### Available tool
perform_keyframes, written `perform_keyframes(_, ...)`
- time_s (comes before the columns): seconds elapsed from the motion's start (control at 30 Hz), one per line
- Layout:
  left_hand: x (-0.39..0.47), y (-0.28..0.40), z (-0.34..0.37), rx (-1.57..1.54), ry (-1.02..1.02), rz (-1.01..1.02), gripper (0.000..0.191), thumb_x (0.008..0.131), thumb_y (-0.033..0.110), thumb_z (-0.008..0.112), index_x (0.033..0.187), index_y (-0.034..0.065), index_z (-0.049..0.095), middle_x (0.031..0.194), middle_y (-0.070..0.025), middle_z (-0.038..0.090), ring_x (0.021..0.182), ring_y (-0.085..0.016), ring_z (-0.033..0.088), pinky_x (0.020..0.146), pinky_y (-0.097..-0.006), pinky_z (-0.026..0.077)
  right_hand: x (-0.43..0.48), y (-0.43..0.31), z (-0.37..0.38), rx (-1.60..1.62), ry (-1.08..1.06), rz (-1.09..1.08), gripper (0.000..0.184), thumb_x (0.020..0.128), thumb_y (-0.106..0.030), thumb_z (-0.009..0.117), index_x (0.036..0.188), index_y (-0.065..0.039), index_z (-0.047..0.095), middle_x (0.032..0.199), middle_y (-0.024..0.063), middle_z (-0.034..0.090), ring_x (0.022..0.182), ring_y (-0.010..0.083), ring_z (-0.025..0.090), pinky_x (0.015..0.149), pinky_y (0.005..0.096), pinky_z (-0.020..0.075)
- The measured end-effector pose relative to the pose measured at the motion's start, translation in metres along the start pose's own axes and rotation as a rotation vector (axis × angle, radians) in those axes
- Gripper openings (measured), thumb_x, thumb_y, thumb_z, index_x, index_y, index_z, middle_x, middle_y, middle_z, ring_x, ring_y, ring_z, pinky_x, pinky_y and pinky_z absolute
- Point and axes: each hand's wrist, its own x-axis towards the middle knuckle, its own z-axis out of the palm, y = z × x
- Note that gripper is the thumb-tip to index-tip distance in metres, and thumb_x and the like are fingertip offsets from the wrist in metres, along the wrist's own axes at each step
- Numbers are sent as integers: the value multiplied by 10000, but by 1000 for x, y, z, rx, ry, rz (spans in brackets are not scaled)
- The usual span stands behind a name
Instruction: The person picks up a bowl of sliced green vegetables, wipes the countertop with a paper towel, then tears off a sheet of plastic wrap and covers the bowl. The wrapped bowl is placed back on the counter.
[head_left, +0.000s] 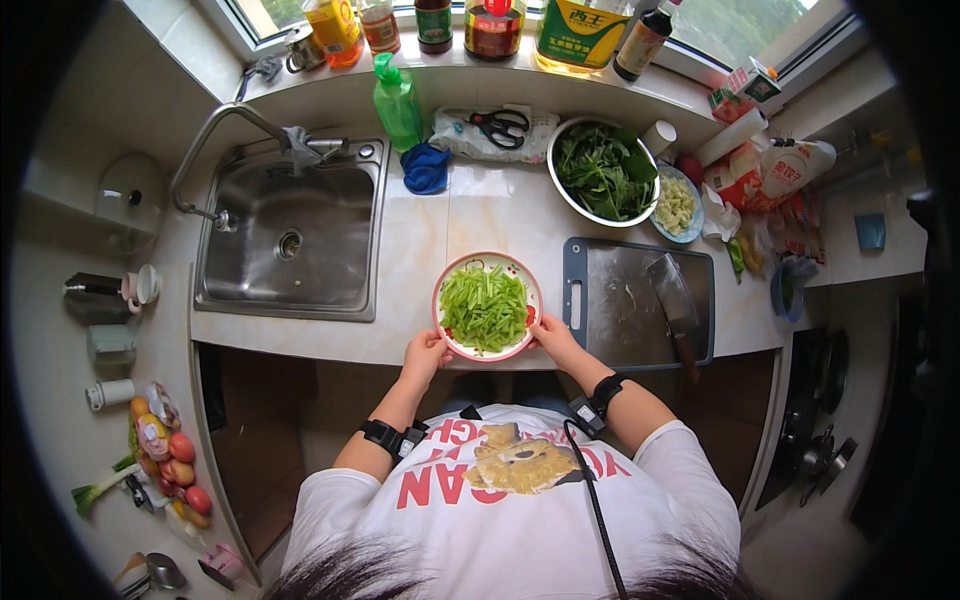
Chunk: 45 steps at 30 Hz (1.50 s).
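A round white plate with a red rim and fruit pattern (535, 294) is at the front edge of the counter, between my two hands. Sliced green stalks, likely celery (484, 309), are heaped on it. My left hand (428, 352) grips the plate's lower left rim, and my right hand (553, 339) holds its lower right rim. Whether the plate rests on the counter or is slightly lifted, I cannot tell. Right of it lies a cutting board (615, 315) with a blue-grey edge. A cleaver (677, 300) lies across the board, its wooden handle overhanging the front edge.
A steel sink (300, 289) with a faucet (225, 112) is on the left. Behind stand a green soap bottle (397, 105), a blue cloth (425, 169), scissors (501, 127), a bowl of leafy greens (604, 171) and a plate of chopped pale pieces (675, 204). Bottles (581, 37) line the windowsill.
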Motion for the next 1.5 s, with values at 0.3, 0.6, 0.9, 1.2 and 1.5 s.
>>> perform_keyframes(0.3,58,52,-16,729,363,447,496,789,233,676,1210,15,530,1080,-142,609,924,-259,614,780,-368,497,-11,-25,-36,-2,-21,-15,215,906,-87,469,1065,27,557,892,74,633,710,130,623,642,237,521)
perform_keyframes(0.6,194,188,28,870,319,806,469,774,61,634,1228,48,518,1322,-149,453,1190,-327,447,998,-381,383,-63,-78,-90,70,65,-41,219,889,-77,508,1082,2,575,910,42,637,744,98,605,638,221,489)
perform_keyframes(0.9,228,207,37,1179,465,547,882,708,197,728,1433,73,241,1347,-175,395,1160,-372,454,971,-417,411,-75,-120,-109,137,147,-61,215,897,-75,498,1081,16,561,923,65,638,713,110,610,612,222,496)
perform_keyframes(1.2,76,99,141,-621,-535,125,543,916,391,512,1334,53,438,1269,-149,534,1133,-248,542,931,-368,478,-65,-144,-84,270,48,-94,197,899,-69,489,1067,-1,567,927,70,651,719,115,622,618,220,498)
perform_keyframes(1.5,7,125,150,-1195,-884,155,495,969,356,418,1370,68,389,1322,-132,492,1160,-247,520,974,-381,460,-79,-159,-46,118,12,-89,201,893,-72,492,1057,13,570,910,82,652,676,122,628,604,230,520)
